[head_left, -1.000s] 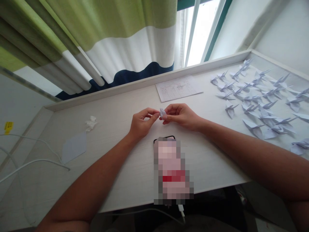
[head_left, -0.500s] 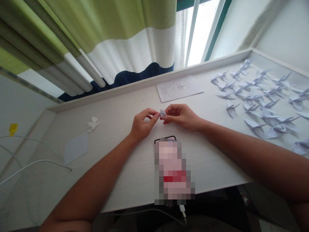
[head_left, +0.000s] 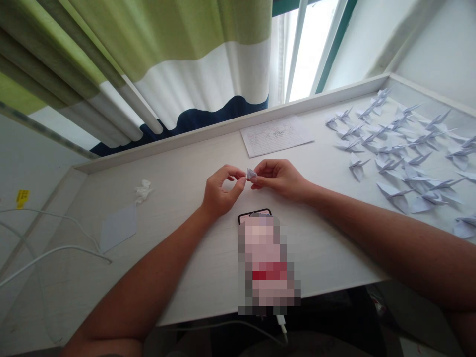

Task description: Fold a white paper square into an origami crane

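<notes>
Far side, left to right: a green, white and navy curtain (head_left: 148, 64) hangs beside a bright window (head_left: 310, 44). Near left, on the floor, lie a white cable (head_left: 44, 253) and a small yellow tag (head_left: 22, 199).

On the white desk (head_left: 193, 198), working rightward: a crumpled tissue (head_left: 143, 192) sits just far of a pale diamond-shaped paper sheet (head_left: 119, 228). The left hand (head_left: 221, 191) is curled, thumb and forefinger closed in a pinch on the near-left side of a small folded paper piece (head_left: 252, 173). This piece is pale and pointed, and is held between the two hands, over the desk's middle. The right hand (head_left: 280, 179) is also half closed, its fingertips (head_left: 258, 171) pinching the same piece from the right.

Near the hands, on the near side, lies a phone (head_left: 255, 214), mostly hidden by a pixelated patch; a charging plug (head_left: 281, 323) hangs below the desk edge. Far of the hands lies a printed sheet (head_left: 276, 135). Right of it, many folded paper cranes (head_left: 394, 148) lie scattered, close together, along the desk's right end.
</notes>
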`<action>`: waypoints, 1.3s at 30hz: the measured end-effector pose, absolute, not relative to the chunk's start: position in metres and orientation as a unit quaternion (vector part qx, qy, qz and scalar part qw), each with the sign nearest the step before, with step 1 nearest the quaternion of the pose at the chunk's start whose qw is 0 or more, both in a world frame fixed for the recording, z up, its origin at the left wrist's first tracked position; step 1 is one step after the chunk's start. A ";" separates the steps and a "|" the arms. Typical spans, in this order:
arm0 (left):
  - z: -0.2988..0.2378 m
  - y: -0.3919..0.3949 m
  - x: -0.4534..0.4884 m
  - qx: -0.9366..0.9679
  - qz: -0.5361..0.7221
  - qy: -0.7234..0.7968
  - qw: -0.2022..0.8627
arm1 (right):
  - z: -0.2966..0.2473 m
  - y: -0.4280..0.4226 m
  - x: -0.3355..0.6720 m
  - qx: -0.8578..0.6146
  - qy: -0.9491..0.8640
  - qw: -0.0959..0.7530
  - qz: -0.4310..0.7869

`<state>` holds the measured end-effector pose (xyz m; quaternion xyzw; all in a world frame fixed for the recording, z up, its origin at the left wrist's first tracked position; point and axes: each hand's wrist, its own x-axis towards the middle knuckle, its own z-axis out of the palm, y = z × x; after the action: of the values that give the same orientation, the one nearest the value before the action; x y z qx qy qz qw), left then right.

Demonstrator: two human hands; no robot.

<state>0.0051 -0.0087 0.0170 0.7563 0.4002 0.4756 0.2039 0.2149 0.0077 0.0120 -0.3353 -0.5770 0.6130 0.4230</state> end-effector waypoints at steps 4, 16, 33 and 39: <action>0.015 -0.008 0.005 0.723 0.465 0.422 0.287 | 0.011 0.008 0.215 -0.330 -0.580 0.419 0.616; 0.011 0.000 0.001 0.672 0.473 0.431 0.373 | 0.011 0.008 0.215 -0.335 -0.570 0.424 0.618; 0.020 0.001 0.005 0.603 0.458 0.428 0.495 | 0.011 0.008 0.215 -0.324 -0.583 0.413 0.621; 0.021 0.003 0.004 0.580 0.453 0.421 0.531 | 0.012 0.007 0.215 -0.320 -0.581 0.412 0.624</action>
<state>0.0039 0.0034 0.0210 0.5797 0.4209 0.4530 0.5307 0.2151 0.0075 0.0117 -0.3205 -0.5811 0.6243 0.4121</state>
